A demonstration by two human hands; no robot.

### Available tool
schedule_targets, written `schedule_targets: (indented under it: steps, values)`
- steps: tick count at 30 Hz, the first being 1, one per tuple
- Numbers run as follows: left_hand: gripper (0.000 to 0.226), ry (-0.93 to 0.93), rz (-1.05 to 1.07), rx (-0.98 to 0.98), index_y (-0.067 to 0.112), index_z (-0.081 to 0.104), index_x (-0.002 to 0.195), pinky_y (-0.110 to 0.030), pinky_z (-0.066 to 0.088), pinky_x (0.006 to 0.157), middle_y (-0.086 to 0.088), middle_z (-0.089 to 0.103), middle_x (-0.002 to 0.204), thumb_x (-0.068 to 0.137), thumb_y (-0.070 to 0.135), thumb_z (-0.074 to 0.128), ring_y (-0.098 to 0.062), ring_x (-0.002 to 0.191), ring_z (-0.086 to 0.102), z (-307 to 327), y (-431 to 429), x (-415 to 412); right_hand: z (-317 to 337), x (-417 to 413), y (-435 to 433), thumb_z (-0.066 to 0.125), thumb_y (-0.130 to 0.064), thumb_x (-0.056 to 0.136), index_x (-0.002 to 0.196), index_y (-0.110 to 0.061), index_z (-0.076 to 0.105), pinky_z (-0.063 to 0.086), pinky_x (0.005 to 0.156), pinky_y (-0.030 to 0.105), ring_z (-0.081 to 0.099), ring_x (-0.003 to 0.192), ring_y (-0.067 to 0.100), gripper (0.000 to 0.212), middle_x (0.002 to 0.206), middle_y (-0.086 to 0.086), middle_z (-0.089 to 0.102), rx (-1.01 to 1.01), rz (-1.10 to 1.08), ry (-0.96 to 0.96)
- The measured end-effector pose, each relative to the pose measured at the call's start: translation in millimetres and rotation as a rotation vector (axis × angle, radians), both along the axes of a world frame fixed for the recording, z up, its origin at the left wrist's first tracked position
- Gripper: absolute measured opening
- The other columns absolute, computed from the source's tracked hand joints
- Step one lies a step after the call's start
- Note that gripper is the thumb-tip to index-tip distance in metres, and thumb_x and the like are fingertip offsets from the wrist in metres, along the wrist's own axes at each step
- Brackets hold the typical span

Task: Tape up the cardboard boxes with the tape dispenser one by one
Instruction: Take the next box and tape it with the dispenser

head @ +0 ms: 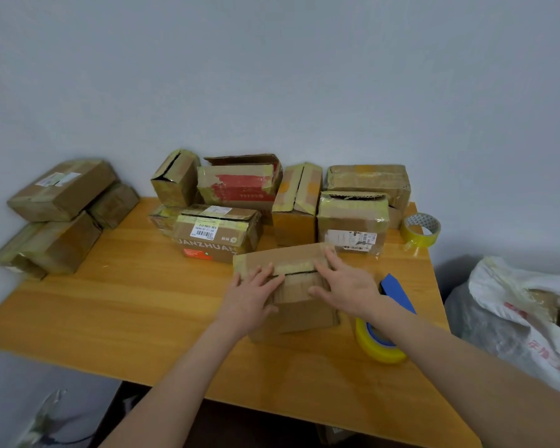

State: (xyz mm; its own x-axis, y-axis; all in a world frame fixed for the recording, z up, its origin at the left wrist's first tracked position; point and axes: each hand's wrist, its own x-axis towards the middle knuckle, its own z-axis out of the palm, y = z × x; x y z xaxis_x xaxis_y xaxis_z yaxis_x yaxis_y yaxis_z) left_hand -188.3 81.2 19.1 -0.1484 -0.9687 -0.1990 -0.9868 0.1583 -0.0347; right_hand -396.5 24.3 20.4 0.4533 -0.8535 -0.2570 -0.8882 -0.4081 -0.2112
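A small cardboard box [301, 313] stands on the wooden table [143, 305] in front of me, its top flaps covered in old yellowish tape with a dark seam showing between them. My left hand [251, 294] lies flat on the left part of the top, fingers straight. My right hand [345, 284] presses on the right part, fingers stretched toward the far flap. The blue tape dispenser [396, 294] with a yellow tape roll [377, 345] sits on the table just right of the box, partly behind my right forearm.
Several taped boxes [220, 231] crowd the back of the table. A stack of boxes [62, 195] rises at the left edge. A spare yellow tape roll [421, 232] lies at the back right. A white sack [524, 315] stands beside the table on the right.
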Motion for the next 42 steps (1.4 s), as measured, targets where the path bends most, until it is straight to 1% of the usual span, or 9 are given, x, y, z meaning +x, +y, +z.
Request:
schedule_targets:
  steps: [3, 7, 11, 14, 19, 29, 33, 39, 42]
  values:
    - [0.06, -0.001, 0.014, -0.119, 0.037, 0.02, 0.151, -0.046, 0.002, 0.12, 0.008, 0.013, 0.161, 0.098, 0.023, 0.047, -0.017, 0.149, 0.009, -7.4, -2.1, -0.3, 2.3, 7.9, 12.4, 0.028, -0.061, 0.098, 0.15, -0.028, 0.029, 0.043, 0.099, 0.039, 0.034, 0.138, 0.032, 0.062, 0.162, 0.009, 0.004, -0.048, -0.019, 0.1]
    - [0.062, 0.289, 0.349, -0.307, 0.019, 0.026, 0.151, -0.046, 0.015, 0.12, -0.012, 0.015, 0.16, 0.094, 0.004, 0.045, -0.029, 0.148, 0.01, -19.2, -8.6, -4.4, 13.3, 0.0, 10.9, 0.043, -0.057, 0.096, 0.126, -0.031, 0.057, 0.04, 0.085, 0.034, 0.051, 0.107, 0.021, 0.042, 0.12, 0.001, 0.046, -0.175, -0.048, 0.032]
    - [0.081, 0.924, 0.729, -0.197, 0.007, -0.001, 0.154, -0.038, 0.025, 0.116, -0.014, 0.015, 0.159, 0.096, 0.022, 0.055, -0.027, 0.146, 0.02, -12.0, -1.5, -38.7, 9.1, -12.0, -9.8, 0.066, -0.061, 0.079, 0.146, -0.027, 0.031, 0.046, 0.095, 0.035, 0.042, 0.125, 0.024, 0.083, 0.137, 0.005, 0.041, -0.108, -0.262, -0.101]
    - [0.086, 1.069, 0.732, 0.021, 0.013, -0.008, 0.154, -0.04, 0.032, 0.111, -0.009, 0.021, 0.158, 0.097, 0.024, 0.055, -0.027, 0.142, 0.029, -12.4, 1.7, -61.5, 2.3, -13.5, -6.1, 0.065, -0.065, 0.078, 0.147, -0.024, 0.031, 0.049, 0.091, 0.037, 0.051, 0.121, 0.024, 0.087, 0.136, 0.003, 0.052, 0.108, -0.302, -0.171]
    - [0.079, 0.995, 0.584, 0.144, 0.019, -0.001, 0.155, -0.039, 0.035, 0.109, -0.006, 0.012, 0.158, 0.097, 0.028, 0.052, -0.024, 0.14, 0.027, -8.2, -10.5, -67.8, -9.5, -13.1, 20.6, 0.05, -0.065, 0.089, 0.147, -0.024, 0.025, 0.048, 0.065, 0.03, 0.064, 0.095, 0.022, 0.075, 0.113, 0.003, 0.065, 0.041, -0.354, -0.145]
    - [0.09, 0.643, 0.322, 0.198, 0.027, 0.002, 0.154, -0.047, 0.015, 0.118, -0.005, -0.029, 0.157, 0.087, 0.066, 0.048, -0.027, 0.148, -0.006, -15.3, -11.6, -66.3, -15.8, -4.5, 24.2, 0.051, -0.06, 0.09, 0.134, -0.017, 0.033, 0.054, 0.067, 0.035, 0.066, 0.091, 0.028, 0.064, 0.105, 0.008, 0.066, -0.001, -0.471, -0.123]
    - [0.084, 0.177, 0.037, 0.039, 0.031, -0.001, 0.154, -0.048, -0.003, 0.118, -0.009, -0.021, 0.158, 0.086, 0.073, 0.028, -0.032, 0.145, -0.021, -28.1, -0.5, -62.8, -17.7, -5.9, 25.9, 0.041, -0.049, 0.099, 0.147, -0.019, 0.024, 0.046, 0.064, 0.033, 0.065, 0.095, 0.029, 0.059, 0.111, 0.009, 0.066, -0.014, -0.464, -0.155]
    - [0.073, 0.071, -0.116, -0.015, 0.027, 0.003, 0.154, -0.048, -0.005, 0.118, 0.001, -0.005, 0.161, 0.092, 0.065, 0.013, -0.023, 0.148, -0.009, -28.4, -5.3, -61.5, -12.4, -8.5, 25.3, 0.037, -0.039, 0.103, 0.149, -0.023, 0.027, 0.046, 0.067, 0.033, 0.062, 0.1, 0.027, 0.05, 0.117, 0.008, 0.065, 0.068, -0.491, -0.236]
    - [0.074, 0.022, -0.144, -0.084, 0.027, 0.003, 0.153, -0.051, -0.009, 0.116, 0.003, 0.005, 0.161, 0.087, 0.058, -0.007, -0.021, 0.149, 0.004, -29.9, 7.3, -70.2, -16.1, -34.9, 16.5, 0.041, -0.039, 0.102, 0.139, -0.029, 0.05, 0.054, 0.079, 0.037, 0.063, 0.099, 0.023, 0.039, 0.111, 0.003, 0.068, 0.154, -0.544, -0.38]
